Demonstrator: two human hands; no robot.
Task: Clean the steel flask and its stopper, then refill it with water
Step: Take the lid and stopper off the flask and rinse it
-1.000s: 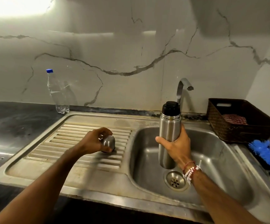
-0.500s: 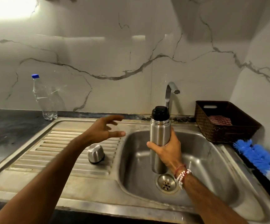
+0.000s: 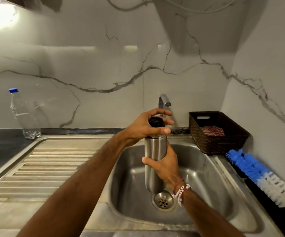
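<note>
I hold the steel flask (image 3: 155,146) upright over the sink basin (image 3: 206,194), just above the drain (image 3: 163,200). My right hand (image 3: 165,165) grips the flask's body around its middle. My left hand (image 3: 143,127) reaches across from the left, and its thumb and fingers curl round the black stopper (image 3: 156,121) on top of the flask. The steel cup lid cannot be seen; my left forearm covers that part of the draining board (image 3: 52,165). The tap (image 3: 163,100) stands behind the flask with no water running.
A brown woven basket (image 3: 223,142) holding a red checked cloth (image 3: 213,130) sits right of the tap. A blue and white bottle brush (image 3: 258,173) lies along the right counter. A clear plastic bottle (image 3: 24,113) with a blue cap stands at the back left.
My left hand let go of the steel cup lid on the draining board, swung right and closed on the flask's black stopper. The right hand kept the flask over the sink.
</note>
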